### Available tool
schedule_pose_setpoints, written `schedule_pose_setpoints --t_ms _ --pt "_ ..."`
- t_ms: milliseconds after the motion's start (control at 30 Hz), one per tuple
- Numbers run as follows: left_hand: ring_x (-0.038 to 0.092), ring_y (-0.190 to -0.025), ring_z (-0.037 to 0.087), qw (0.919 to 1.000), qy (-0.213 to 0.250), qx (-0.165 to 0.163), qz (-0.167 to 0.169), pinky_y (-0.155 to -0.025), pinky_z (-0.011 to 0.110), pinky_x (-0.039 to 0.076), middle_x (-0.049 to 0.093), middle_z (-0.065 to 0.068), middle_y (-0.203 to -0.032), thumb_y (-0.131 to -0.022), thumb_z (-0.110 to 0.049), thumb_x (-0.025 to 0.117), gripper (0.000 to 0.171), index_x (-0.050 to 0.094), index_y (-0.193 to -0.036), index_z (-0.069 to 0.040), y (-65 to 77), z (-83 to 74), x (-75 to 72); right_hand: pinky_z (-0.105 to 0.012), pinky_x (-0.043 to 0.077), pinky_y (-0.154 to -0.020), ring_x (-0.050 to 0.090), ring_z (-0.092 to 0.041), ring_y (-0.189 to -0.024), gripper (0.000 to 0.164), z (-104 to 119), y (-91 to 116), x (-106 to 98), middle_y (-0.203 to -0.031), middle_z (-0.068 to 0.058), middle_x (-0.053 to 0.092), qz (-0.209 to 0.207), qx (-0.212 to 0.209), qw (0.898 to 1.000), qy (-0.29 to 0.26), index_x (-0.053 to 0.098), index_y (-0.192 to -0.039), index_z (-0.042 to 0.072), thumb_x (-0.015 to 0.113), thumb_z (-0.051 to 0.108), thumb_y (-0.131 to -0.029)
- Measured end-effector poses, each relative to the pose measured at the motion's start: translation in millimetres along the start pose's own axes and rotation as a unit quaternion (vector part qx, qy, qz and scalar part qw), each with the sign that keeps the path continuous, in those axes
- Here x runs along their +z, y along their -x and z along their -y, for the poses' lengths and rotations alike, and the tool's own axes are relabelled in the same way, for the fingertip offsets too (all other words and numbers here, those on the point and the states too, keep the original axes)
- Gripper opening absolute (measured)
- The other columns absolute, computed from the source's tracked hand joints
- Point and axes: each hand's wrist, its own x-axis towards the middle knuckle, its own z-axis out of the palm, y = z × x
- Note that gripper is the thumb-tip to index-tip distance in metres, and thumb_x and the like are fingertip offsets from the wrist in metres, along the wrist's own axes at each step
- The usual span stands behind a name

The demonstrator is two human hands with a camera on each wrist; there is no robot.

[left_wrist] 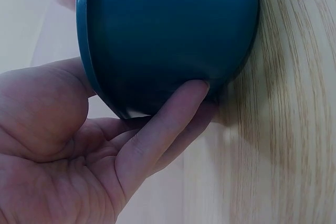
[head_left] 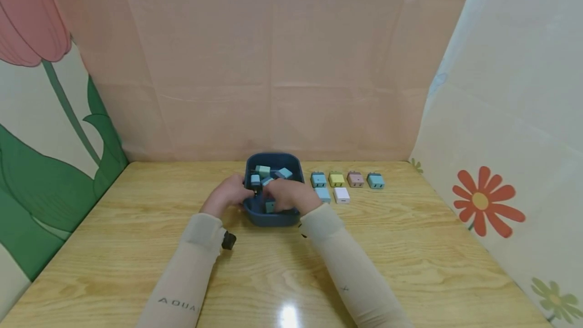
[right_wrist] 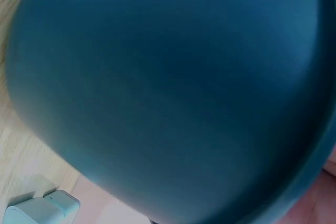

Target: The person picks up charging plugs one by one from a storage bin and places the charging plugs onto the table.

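Fingers of the left hand (head_left: 231, 190) grip the bin (head_left: 273, 220) at nine o'clock; I cannot tell if those of the right hand (head_left: 292, 195), inside it, hold anything. If the left slackens, the bin could slide across the counter (head_left: 136, 237), scattering the chargers (head_left: 337, 180) at three o'clock.

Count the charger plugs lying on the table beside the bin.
6. Back row, left to right: blue plug, yellow plug, pink plug, second blue plug; front row: light-blue plug, white plug. The right arm may hide more.
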Motion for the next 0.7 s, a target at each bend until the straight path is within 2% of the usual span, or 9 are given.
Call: schedule_pose_setpoints --t_ms 200,467,700 --pt "0.072 -0.08 0.018 1.0 -0.008 0.004 -0.002 -0.083 0.038 0.066 0.076 0.016 -0.105 -0.106 -0.017 0.063 0.025 0.069 -0.121 0.002 -1.5 0.7 0.7 -0.04 0.058 -0.098 0.067 -0.017 -0.108 0.037 0.3 -0.7 1.2 -0.129 -0.002 0.076 0.001 0.0 1.0 0.004 0.075 -0.133 0.019 0.079 0.01 -0.097" --pt "0.073 -0.081 0.018 1.0 0.004 0.0 0.0 -0.082 0.037 0.066 0.077 0.017 -0.108 -0.106 -0.016 0.063 0.025 0.07 -0.121 0.002 -1.1 0.3 0.3 -0.04 0.059 -0.098 0.067 -0.016 -0.107 0.035 0.9 0.3 0.0 -0.128 -0.002 0.077 -0.002 -0.009 1.0 0.011 0.076 -0.131 0.019 0.081 0.014 -0.096" --pt "0.073 -0.084 0.019 1.0 0.007 -0.006 0.002 -0.081 0.035 0.066 0.076 0.018 -0.112 -0.106 -0.015 0.062 0.027 0.069 -0.124 0.003 -0.6 0.3 0.4 -0.04 0.059 -0.1 0.067 -0.016 -0.106 0.037 -1.0 2.2 -2.4 -0.127 -0.002 0.077 -0.01 -0.023 1.0 0.006 0.076 -0.131 0.015 0.081 0.011 -0.094"
